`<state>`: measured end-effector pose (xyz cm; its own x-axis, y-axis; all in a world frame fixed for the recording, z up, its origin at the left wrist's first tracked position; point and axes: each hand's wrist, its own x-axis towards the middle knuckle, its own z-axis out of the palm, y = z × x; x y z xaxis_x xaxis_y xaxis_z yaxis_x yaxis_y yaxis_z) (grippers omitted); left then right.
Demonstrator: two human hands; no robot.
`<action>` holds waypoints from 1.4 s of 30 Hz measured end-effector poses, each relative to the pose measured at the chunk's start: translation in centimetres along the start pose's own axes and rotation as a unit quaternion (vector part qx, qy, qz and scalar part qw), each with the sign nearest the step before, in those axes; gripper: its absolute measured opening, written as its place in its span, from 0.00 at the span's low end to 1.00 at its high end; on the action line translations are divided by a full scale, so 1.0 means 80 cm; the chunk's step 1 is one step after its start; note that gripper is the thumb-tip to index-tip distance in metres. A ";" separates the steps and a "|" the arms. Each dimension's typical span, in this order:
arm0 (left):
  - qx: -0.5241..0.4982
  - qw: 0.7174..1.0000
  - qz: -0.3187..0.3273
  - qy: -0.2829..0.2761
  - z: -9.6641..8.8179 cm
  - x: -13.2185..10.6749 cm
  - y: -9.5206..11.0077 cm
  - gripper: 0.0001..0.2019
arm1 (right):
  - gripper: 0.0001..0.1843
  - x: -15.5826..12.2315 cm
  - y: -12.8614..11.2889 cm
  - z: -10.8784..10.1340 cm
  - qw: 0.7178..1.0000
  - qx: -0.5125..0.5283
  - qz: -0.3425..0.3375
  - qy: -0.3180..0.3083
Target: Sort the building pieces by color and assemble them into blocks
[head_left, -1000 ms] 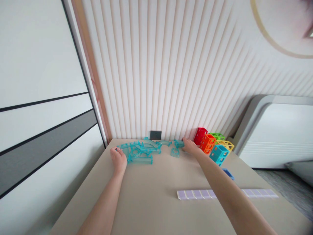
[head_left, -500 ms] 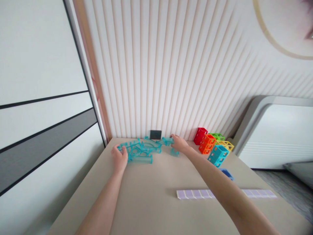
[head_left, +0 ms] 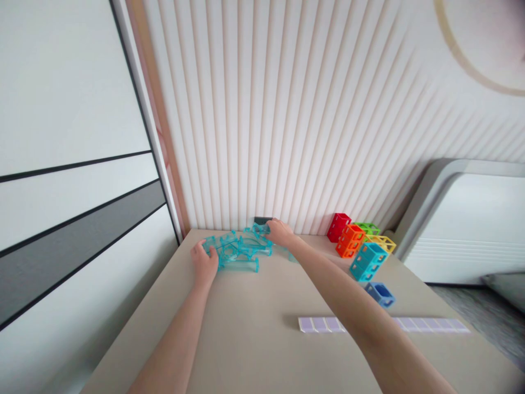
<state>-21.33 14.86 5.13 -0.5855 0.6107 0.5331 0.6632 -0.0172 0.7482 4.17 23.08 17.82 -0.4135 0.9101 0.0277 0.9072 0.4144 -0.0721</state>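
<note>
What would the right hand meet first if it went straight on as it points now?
Beyond the right hand and the teal translucent piece it holds, probably the black wall socket; depth is unclear.

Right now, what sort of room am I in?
Probably a bedroom: a headboard-like panel stands at the right, with what seems a grey cushion below, and what looks like a wardrobe at the left.

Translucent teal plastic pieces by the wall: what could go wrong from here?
1. The piece in the right hand could catch on the jumbled heap of translucent teal plastic pieces right beside it.
2. The left hand touches the heap's left end; a push might shift several pieces together.
3. The right forearm crosses over the row of pale purple square tiles; dropping lower, it may nudge them.
</note>
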 end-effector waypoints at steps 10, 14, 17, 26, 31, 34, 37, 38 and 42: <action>0.018 1.000 -0.007 -0.015 0.004 0.001 -0.004 0.15 | 0.33 0.021 -0.064 0.010 0.998 0.018 -0.046 0.030; 0.028 0.999 -0.016 -0.022 0.007 0.000 -0.001 0.21 | 0.35 0.017 -0.074 0.012 0.998 0.021 -0.060 0.016; 0.037 0.999 -0.017 -0.029 0.007 0.000 0.001 0.26 | 0.36 0.016 -0.076 0.012 0.998 0.021 -0.062 0.002; 0.070 0.997 -0.013 -0.016 0.001 -0.001 0.001 0.28 | 0.29 -0.054 -0.060 0.010 0.992 0.050 -0.090 0.074; 0.103 0.995 -0.011 -0.013 -0.001 -0.002 0.004 0.30 | 0.24 -0.175 -0.033 0.032 0.966 0.102 -0.166 0.172; 0.119 0.993 -0.016 -0.015 -0.002 -0.002 0.007 0.30 | 0.20 -0.239 0.003 0.043 0.953 0.114 -0.124 0.254; 0.128 0.991 -0.021 -0.024 -0.004 -0.002 0.008 0.28 | 0.18 -0.277 0.056 0.049 0.928 0.089 -0.011 0.362; 0.131 0.991 -0.023 -0.026 -0.004 -0.002 0.009 0.27 | 0.18 -0.285 0.075 0.051 0.915 0.074 0.043 0.393; 0.141 0.989 -0.032 -0.035 -0.007 -0.002 0.011 0.26 | 0.21 -0.303 0.137 0.064 0.847 0.006 0.254 0.467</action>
<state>-20.89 14.32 5.95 -0.6027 0.6574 0.4523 0.7356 0.2382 0.6342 23.73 5.49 11.25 0.2755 0.5807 0.7661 0.9470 -0.0269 -0.3201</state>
